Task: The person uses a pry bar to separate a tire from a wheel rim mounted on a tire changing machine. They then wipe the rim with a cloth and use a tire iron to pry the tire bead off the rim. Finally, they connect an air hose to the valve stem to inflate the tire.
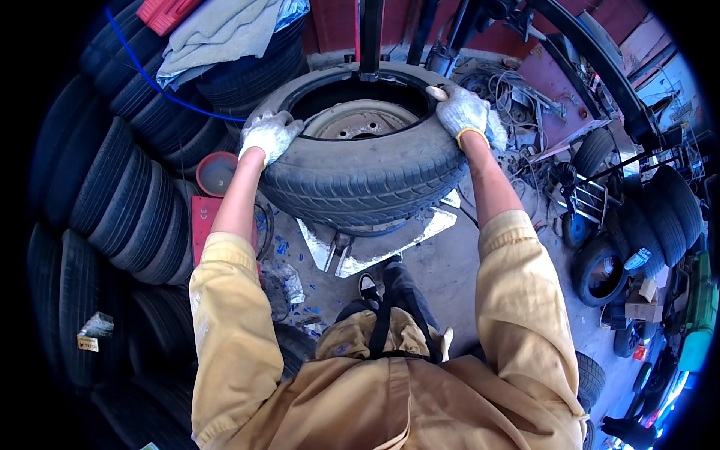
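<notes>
A black car tire (360,196) lies tilted on a tire changer, around a pale metal wheel rim (358,120). The upper inner edge of the tire stands above the rim, leaving a dark gap. My left hand (271,136), in a white work glove, grips the tire's left side, fingers over the sidewall. On the right side, my right hand (463,112) wears a similar glove and grips the sidewall, thumb toward the inner edge. The changer's upright post (370,41) comes down at the far inner edge of the tire. Below sits the silvery turntable (397,251).
Stacked tires (127,195) fill the left, with folded cloth (221,37) on one stack. A red bucket (217,172) stands left of the changer. Blue hose (150,79) crosses behind. Tangled cables (502,86) and more tires (652,217) lie right. Blue scraps litter the floor.
</notes>
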